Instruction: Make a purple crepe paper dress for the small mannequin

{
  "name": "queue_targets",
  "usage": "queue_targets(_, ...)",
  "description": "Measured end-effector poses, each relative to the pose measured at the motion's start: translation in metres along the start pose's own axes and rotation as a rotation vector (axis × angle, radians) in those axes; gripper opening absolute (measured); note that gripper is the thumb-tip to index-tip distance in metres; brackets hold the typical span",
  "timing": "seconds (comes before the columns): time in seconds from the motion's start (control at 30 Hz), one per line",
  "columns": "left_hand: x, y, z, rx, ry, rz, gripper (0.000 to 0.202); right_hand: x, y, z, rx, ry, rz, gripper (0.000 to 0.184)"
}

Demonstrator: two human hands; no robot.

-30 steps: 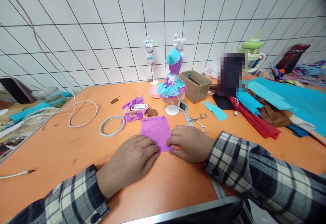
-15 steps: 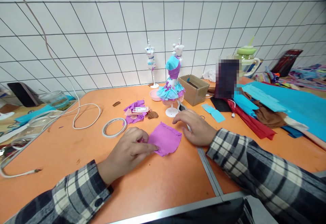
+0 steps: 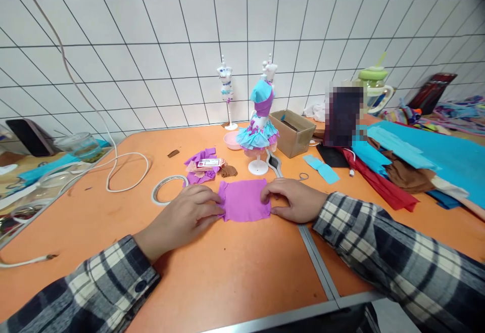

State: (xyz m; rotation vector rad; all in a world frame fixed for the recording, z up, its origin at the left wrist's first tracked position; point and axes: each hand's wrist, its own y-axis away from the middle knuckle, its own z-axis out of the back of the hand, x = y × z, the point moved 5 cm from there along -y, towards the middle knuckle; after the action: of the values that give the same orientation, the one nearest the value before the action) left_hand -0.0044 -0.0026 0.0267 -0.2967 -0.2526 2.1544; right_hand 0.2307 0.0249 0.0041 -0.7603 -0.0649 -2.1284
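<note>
A small purple cloth piece (image 3: 244,200) lies flat on the orange table, with a folded strip along its left edge. My left hand (image 3: 185,214) has its fingers closed on that left edge; its thumb is mostly hidden. At the opposite edge, my right hand (image 3: 293,199) pinches the cloth between thumb and fingers. Just behind stands a mini dress form (image 3: 261,113) in a turquoise and purple dress. Partly covered by my right hand is a grey-handled tool (image 3: 273,161), and a small metal finger loop (image 3: 303,176) shows beside it.
A roll of tape (image 3: 166,190) lies left of the cloth, near purple and brown scraps (image 3: 200,166). Further back are a pink dish (image 3: 232,140), a bare dress form (image 3: 226,90) and a cardboard box (image 3: 293,133). Turquoise pieces (image 3: 321,168) and layered fabrics (image 3: 401,166) lie right; a white cable (image 3: 129,156) loops left.
The purple cloth has turned, so its folded edge now runs along the left side. My right hand has come down onto its right edge, and my left hand has shifted to the left edge.
</note>
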Motion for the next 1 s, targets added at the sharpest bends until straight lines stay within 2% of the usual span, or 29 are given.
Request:
queue_targets(0.17,0.009,-0.001,-0.004,-0.091,0.27,0.077,0.018,-0.001,-0.003,-0.001,0.026,-0.049,0.038,0.011)
queue_targets(0.27,0.022,0.004,-0.008,-0.118,0.411,0.227,0.018,-0.006,-0.004,-0.002,0.015,-0.086,0.025,0.012)
queue_targets(0.37,0.03,0.01,-0.009,-0.145,0.492,0.406,0.02,-0.012,-0.004,0.001,-0.075,-0.175,-0.083,0.013)
queue_targets(0.43,0.03,0.013,-0.006,-0.214,0.583,0.519,0.028,-0.012,-0.003,0.005,-0.184,-0.31,-0.157,0.013)
queue_targets(0.5,0.028,0.015,-0.002,-0.314,0.747,0.603,0.046,-0.007,-0.002,0.007,-0.294,-0.49,-0.222,0.016)
queue_targets(0.6,0.02,0.013,-0.001,-0.413,1.024,0.604,0.069,0.001,-0.001,0.002,-0.393,-0.743,-0.36,0.021)
queue_targets(0.67,0.018,0.012,-0.003,-0.41,1.109,0.603,0.079,0.004,0.0,-0.004,-0.403,-0.845,-0.453,0.024)
queue_targets(0.73,0.02,0.011,-0.006,-0.402,1.145,0.623,0.081,0.005,0.001,-0.007,-0.403,-0.898,-0.511,0.028)
queue_targets(0.8,0.021,0.01,-0.009,-0.396,1.203,0.623,0.08,0.002,0.001,-0.006,-0.428,-0.976,-0.524,0.031)
queue_targets(0.87,0.019,0.007,-0.014,-0.339,1.25,0.62,0.078,-0.001,0.001,-0.004,-0.453,-1.105,-0.513,0.034)
queue_targets(0.93,0.015,0.004,-0.02,-0.233,1.24,0.642,0.069,-0.003,0.0,-0.003,-0.449,-1.235,-0.504,0.036)
queue_targets(1.0,0.012,0.003,-0.026,-0.167,1.223,0.677,0.049,-0.003,-0.001,-0.004,-0.425,-1.309,-0.513,0.036)
